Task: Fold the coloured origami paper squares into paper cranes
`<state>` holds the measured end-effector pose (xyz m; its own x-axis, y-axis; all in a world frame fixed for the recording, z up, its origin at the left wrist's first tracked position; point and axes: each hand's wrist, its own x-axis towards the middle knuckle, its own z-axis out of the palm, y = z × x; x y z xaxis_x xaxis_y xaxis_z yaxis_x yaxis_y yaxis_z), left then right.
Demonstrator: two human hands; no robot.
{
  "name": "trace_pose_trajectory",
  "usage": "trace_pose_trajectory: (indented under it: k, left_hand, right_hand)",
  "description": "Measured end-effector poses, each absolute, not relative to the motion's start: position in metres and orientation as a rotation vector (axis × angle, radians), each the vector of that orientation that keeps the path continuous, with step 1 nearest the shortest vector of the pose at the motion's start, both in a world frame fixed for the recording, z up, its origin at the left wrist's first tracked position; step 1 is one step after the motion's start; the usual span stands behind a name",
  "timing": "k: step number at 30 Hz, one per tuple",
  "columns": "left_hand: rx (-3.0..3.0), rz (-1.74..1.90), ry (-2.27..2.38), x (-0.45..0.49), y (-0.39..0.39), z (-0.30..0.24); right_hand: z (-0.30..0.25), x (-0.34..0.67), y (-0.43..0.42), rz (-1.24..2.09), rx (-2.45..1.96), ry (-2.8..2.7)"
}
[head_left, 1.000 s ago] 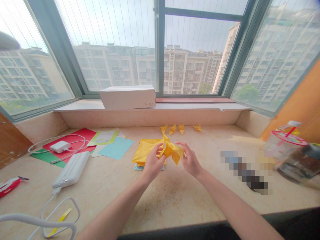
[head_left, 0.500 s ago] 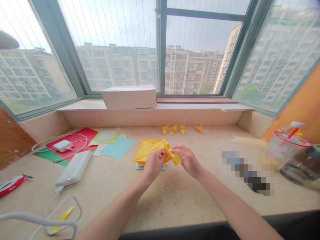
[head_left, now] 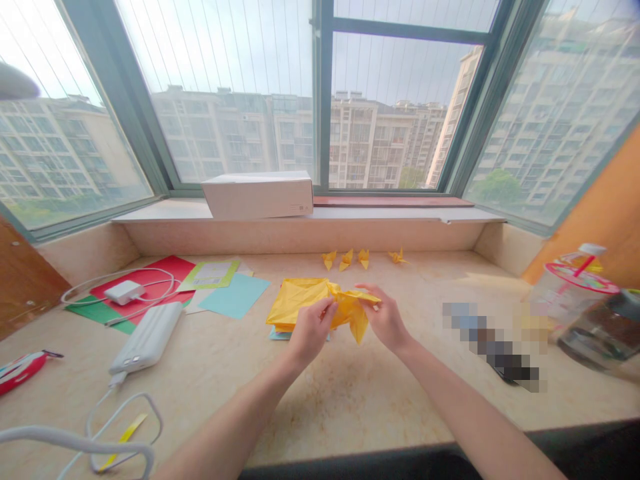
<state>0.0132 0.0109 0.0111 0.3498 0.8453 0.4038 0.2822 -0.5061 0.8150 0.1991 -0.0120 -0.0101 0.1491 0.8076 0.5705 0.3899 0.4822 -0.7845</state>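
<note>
Both hands hold a creased piece of yellow origami paper (head_left: pixel 358 321) above the counter. My left hand (head_left: pixel 314 331) pinches its left side, with the fingertips partly hidden by the thumb. At its right end, my right hand (head_left: pixel 387 319) grips a flap between thumb and fingers. One pointed corner of the paper hangs down between the hands. Just behind my left hand lies a stack of yellow paper (head_left: pixel 295 300), with light blue sheets (head_left: pixel 278 335) under it. Several small folded yellow paper cranes (head_left: pixel 346 260) stand in a row near the back.
Left of the stack lie a light blue sheet (head_left: pixel 237 295), a red sheet (head_left: pixel 173 270), a white charger (head_left: pixel 125 291) and a white power bank (head_left: pixel 147 338) with cables. On the right are a blurred dark object (head_left: pixel 503 357) and a plastic cup (head_left: pixel 563 300). A white box (head_left: pixel 257 197) rests on the sill.
The paper between my hands has spread wider, and a pointed corner now hangs lower. My right hand has shifted slightly right; my left hand has barely moved.
</note>
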Motion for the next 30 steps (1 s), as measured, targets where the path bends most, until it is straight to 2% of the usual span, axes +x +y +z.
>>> trace_pose_trajectory:
  k: [4, 10, 17, 30]
  left_hand:
    - [1.981, 1.137, 1.020, 0.011, 0.013, 0.008]
    - [1.771, 1.132, 0.968, 0.015, 0.012, 0.010]
    - [1.470, 1.098, 0.807, 0.018, 0.008, 0.016]
    - [1.723, 1.176, 0.799, 0.018, 0.008, 0.008]
  right_hand:
    - [-0.003, 0.203, -0.017, 0.110, -1.090, -1.718]
    - [-0.001, 0.207, -0.022, -0.083, -1.134, -1.877]
    - [-0.004, 0.205, -0.025, -0.159, -1.061, -1.903]
    - [-0.004, 0.195, -0.028, -0.223, -1.127, -1.661]
